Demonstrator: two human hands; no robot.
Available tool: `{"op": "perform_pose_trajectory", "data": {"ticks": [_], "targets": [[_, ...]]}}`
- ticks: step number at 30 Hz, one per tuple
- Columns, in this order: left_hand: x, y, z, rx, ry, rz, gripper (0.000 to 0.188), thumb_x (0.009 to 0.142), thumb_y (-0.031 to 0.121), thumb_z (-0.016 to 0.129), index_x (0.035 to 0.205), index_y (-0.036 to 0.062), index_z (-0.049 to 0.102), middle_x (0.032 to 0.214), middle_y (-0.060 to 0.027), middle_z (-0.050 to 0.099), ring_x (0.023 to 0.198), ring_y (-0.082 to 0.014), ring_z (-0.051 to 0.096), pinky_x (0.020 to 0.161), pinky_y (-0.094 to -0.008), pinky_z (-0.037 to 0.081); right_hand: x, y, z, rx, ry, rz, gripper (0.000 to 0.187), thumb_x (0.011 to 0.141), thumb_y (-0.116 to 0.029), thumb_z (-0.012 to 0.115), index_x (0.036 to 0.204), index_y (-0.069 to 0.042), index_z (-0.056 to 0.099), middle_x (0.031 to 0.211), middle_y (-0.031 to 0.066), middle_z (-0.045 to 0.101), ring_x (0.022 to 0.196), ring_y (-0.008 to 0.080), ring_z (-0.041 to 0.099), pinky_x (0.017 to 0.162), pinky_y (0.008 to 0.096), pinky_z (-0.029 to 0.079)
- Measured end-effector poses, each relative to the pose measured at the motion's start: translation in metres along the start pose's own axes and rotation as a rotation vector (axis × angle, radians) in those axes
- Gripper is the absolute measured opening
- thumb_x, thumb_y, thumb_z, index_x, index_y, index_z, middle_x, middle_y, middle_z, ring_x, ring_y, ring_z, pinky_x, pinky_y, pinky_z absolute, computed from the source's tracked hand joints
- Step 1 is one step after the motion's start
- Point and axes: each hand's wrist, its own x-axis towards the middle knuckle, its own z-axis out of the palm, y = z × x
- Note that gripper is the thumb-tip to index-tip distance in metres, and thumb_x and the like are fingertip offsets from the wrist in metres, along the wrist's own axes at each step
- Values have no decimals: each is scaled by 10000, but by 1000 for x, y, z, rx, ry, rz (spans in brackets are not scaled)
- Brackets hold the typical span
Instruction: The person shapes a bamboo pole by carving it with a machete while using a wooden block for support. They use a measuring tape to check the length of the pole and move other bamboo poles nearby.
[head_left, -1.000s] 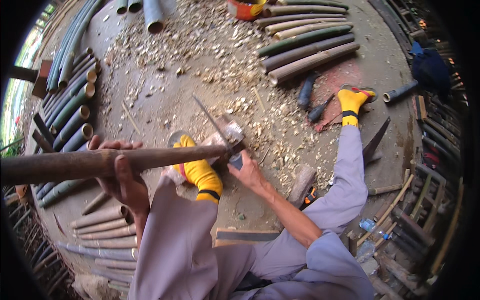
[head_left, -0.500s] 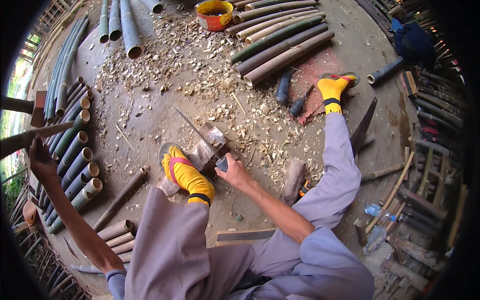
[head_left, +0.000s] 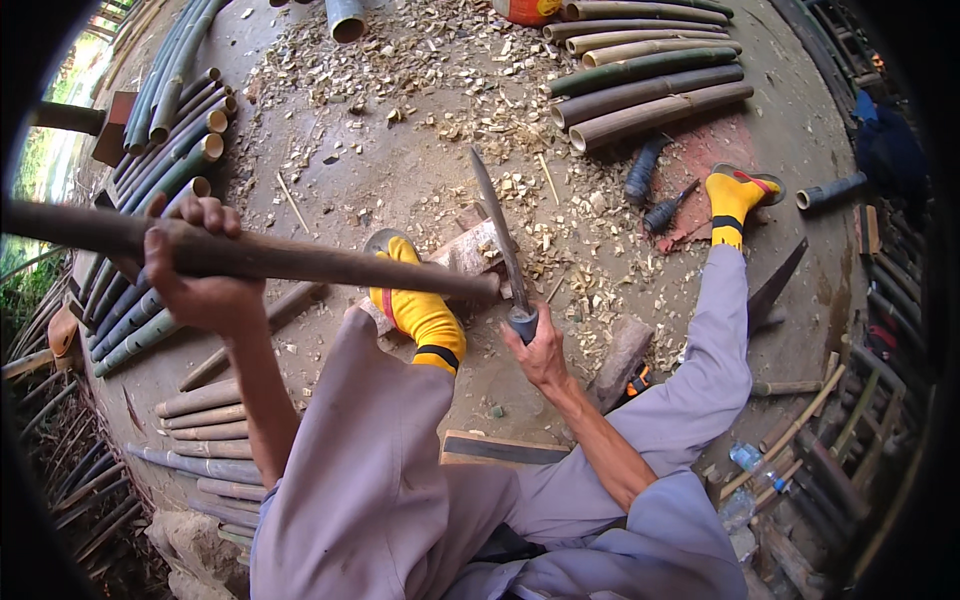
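In the head view, the wooden block point(head_left: 468, 250) lies on the floor point(head_left: 400, 180), and the bamboo pole point(head_left: 340, 268) is raised over the near side of it, its thick end running off to the left and its tip ending just short of the block's right end in the picture; whether the two touch, I cannot tell. The left hand point(head_left: 195, 288), left of the block, carries the pole from underneath, its fingers curled around the far side and its thumb over the near side. The right hand point(head_left: 540, 350), nearer the person than the block, has its fingers wrapped around the dark handle of a long knife point(head_left: 492, 212), whose blade slants up past the block's right end, close beside the pole's tip. The left foot point(head_left: 425, 325), in a yellow sock and sandal, is at the block's near left side, partly behind the pole. Wood chips point(head_left: 440, 118) are scattered beyond the block and to its right. Beyond it on the right lie a row of bamboo lengths point(head_left: 655, 105) and, nearer, two dark objects point(head_left: 643, 172) beside a red sheet point(head_left: 715, 150). Well to the block's left, more bamboo pieces point(head_left: 160, 215) are stacked, open ends facing it. Nearer the person and right of the block are a short log point(head_left: 620, 365) and a dark saw-like blade point(head_left: 775, 285).
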Motion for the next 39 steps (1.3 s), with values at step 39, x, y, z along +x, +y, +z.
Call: {"op": "perform_pose_trajectory", "data": {"ticks": [39], "targets": [[-133,-70,-295,38,292,-784,175,891,275,574,990,141,629,939,0,641,862,-155,585,751,-319,446,1,35,24,-381,54,-130,552,758,-172,703,1201,8,427,1016,220,526,939,380,526,818,454,441]]}}
